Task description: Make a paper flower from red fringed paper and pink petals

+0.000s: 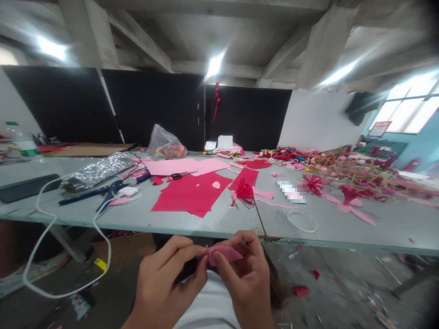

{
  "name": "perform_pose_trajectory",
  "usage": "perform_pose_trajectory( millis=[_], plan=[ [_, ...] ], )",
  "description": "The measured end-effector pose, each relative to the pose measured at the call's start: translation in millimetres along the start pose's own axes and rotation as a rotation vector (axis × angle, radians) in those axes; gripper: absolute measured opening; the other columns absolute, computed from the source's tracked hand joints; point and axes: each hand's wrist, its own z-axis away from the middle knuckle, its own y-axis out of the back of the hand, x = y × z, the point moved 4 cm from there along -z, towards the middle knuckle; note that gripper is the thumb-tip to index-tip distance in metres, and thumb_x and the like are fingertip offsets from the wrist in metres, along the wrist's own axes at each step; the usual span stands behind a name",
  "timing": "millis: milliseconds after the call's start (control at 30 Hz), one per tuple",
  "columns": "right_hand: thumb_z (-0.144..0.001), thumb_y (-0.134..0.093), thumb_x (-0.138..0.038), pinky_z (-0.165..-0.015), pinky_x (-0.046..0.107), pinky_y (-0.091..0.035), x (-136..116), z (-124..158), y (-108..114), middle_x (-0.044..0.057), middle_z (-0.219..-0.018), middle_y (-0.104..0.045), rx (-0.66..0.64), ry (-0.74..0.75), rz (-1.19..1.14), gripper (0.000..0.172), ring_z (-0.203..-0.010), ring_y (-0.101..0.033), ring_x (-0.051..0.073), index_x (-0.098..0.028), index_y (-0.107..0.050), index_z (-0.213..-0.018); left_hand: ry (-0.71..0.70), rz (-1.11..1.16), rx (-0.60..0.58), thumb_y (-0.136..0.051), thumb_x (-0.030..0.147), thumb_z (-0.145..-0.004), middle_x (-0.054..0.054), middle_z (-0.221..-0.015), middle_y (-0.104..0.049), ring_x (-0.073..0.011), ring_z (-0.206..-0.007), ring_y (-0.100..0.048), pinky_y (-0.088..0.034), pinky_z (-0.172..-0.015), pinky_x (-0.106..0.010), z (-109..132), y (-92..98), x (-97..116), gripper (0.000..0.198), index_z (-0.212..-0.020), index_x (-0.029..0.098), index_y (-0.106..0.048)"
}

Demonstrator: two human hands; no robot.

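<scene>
1. The left hand (168,278) pinches one narrow, gathered end of a piece of pink craft paper (224,254) between thumb and forefinger; its other fingers curl loosely below.
2. The right hand (245,278) is nearly closed, and its thumb and fingers hold the wider part of the paper; the two hands almost touch, with the paper between them, just above the person's lap and in front of the desk edge.
3. For this fine work, a firm, even pinch at the gathered end should keep the folds from slipping, while a lighter hold on the wider part should avoid creasing or tearing it.
4. Beyond the hands, on the desk (212,224), lie red paper sheets (192,194), pink paper sheets (178,167) and black-handled scissors (178,176); a cut red paper flower (244,192) sits just to the right.
5. Further left are a blue hand tool (109,192) and a white cable (51,219); a white ring (302,221) lies to the right, and a heap of sticks and paper flowers (356,171) lies beyond it.
</scene>
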Motion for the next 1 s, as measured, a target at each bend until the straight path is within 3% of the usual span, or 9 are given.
perform_pose_trajectory(
  millis=[233,367,600,733,1000],
  plan=[
    [-0.084,-0.081,-0.036,-0.074,0.030,-0.059,-1.9,3.6,1.4,0.006,-0.084,-0.075,-0.033,0.044,0.070,0.029,-0.078,-0.073,0.019,-0.023,-0.057,-0.092,-0.271,-0.289,-0.025,-0.072,0.014,-0.086,-0.001,-0.086,-0.074,-0.0149,-0.074,-0.068,-0.050,-0.076,-0.027,10.1,5.3,1.4,0.024,-0.108,0.023,-0.071],
    [-0.083,-0.082,-0.037,-0.072,0.028,-0.058,-5.6,2.4,2.2,0.005,-0.081,-0.074,-0.044,0.068,0.117,0.030,-0.075,-0.071,0.018,-0.021,-0.058,-0.090,-0.337,-0.270,-0.114,-0.069,0.013,-0.088,-0.002,-0.088,-0.072,-0.0154,-0.075,-0.067,-0.048,-0.076,-0.028,4.1,8.6,1.4,0.018,-0.105,0.020,-0.067],
    [-0.082,-0.082,-0.037,-0.064,0.023,-0.054,2.7,-4.4,6.2,0.002,-0.077,-0.072,-0.138,-0.057,0.061,0.035,-0.068,-0.067,0.015,-0.023,-0.052,-0.096,0.079,0.190,-0.444,-0.051,0.016,-0.099,-0.003,-0.092,-0.065,-0.0114,-0.071,-0.061,-0.045,-0.064,-0.021,-9.1,6.8,-8.7,0.015,-0.097,0.022,-0.064],
    [-0.080,-0.083,-0.038,-0.060,0.022,-0.052,7.1,-5.9,7.6,0.000,-0.076,-0.071,-0.155,-0.099,0.006,0.040,-0.064,-0.065,0.014,-0.023,-0.051,-0.098,0.266,0.339,-0.475,-0.048,0.024,-0.101,-0.003,-0.086,-0.059,-0.0144,-0.075,-0.058,-0.047,-0.067,-0.023,-5.3,0.8,-14.2,0.019,-0.087,0.021,-0.059],
    [-0.077,-0.085,-0.036,-0.060,0.022,-0.051,1.4,-5.5,2.7,0.000,-0.079,-0.072,-0.197,-0.126,-0.036,0.041,-0.064,-0.065,0.014,-0.024,-0.051,-0.098,0.433,0.564,-0.475,-0.043,0.033,-0.105,-0.002,-0.086,-0.051,-0.0153,-0.076,-0.051,-0.046,-0.069,-0.024,5.2,-11.1,-17.7,0.025,-0.085,0.021,-0.052]
  ],
)
